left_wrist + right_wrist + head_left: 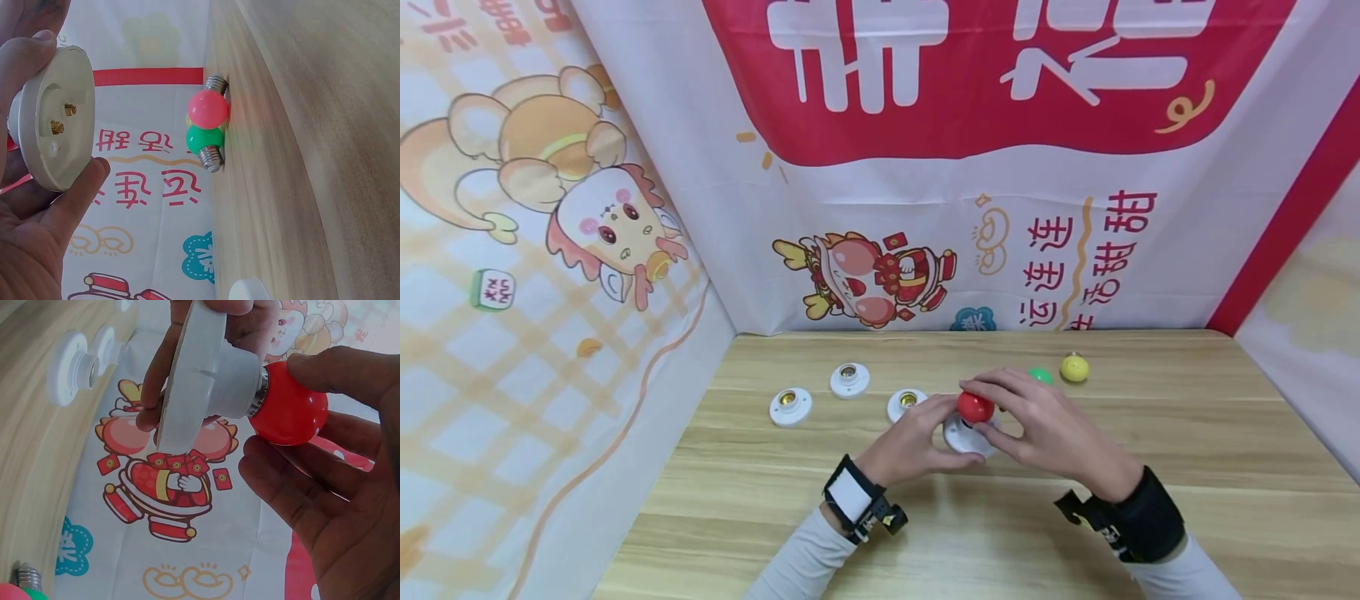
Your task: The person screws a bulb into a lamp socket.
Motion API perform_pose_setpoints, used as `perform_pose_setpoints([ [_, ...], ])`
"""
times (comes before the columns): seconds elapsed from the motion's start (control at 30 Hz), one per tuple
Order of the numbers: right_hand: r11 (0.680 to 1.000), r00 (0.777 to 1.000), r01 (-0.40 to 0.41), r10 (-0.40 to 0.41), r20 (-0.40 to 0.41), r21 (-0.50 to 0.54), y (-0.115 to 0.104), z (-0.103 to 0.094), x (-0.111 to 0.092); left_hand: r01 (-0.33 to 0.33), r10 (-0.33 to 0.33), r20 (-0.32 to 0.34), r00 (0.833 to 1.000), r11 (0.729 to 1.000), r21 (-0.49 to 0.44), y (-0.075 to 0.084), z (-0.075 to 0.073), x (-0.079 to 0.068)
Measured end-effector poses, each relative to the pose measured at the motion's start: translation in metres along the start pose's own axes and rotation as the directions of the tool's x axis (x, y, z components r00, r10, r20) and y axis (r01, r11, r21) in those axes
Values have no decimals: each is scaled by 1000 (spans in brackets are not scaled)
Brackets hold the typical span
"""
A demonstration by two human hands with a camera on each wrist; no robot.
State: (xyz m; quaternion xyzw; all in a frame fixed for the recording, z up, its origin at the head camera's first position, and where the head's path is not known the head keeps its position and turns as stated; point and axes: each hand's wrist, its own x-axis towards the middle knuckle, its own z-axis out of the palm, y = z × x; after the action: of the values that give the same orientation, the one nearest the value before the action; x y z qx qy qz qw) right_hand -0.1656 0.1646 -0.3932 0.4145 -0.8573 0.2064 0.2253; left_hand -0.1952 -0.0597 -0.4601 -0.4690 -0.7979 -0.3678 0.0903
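lh (916,440): socket (190,400), rh (1051,429): red bulb (290,409)

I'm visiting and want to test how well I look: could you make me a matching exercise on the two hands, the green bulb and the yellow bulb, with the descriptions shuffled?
Column one
1. Left hand
2. Right hand
3. Green bulb
4. Yellow bulb

Column two
A. Partly hidden behind a hand in the head view
B. Holds a red bulb
C. Lies on the table, fully in sight in the head view
D. Holds a white socket by its round base

Right pairs: 1-D, 2-B, 3-A, 4-C
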Motion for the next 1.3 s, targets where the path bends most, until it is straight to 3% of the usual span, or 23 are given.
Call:
perform_pose_setpoints([
  [0.47,1000,1000,5,-5,7,-30,1,-1,1,15,-15,7,1000,1000,-1,1,-1,0],
  [0.73,998,998,61,-61,25,0,1,-1,1,32,-33,15,999,999,20,1,-1,-1],
  [1.3,997,997,81,-81,16,17,4,-3,0,-7,7,12,1000,1000,-6,-1,2,2],
])
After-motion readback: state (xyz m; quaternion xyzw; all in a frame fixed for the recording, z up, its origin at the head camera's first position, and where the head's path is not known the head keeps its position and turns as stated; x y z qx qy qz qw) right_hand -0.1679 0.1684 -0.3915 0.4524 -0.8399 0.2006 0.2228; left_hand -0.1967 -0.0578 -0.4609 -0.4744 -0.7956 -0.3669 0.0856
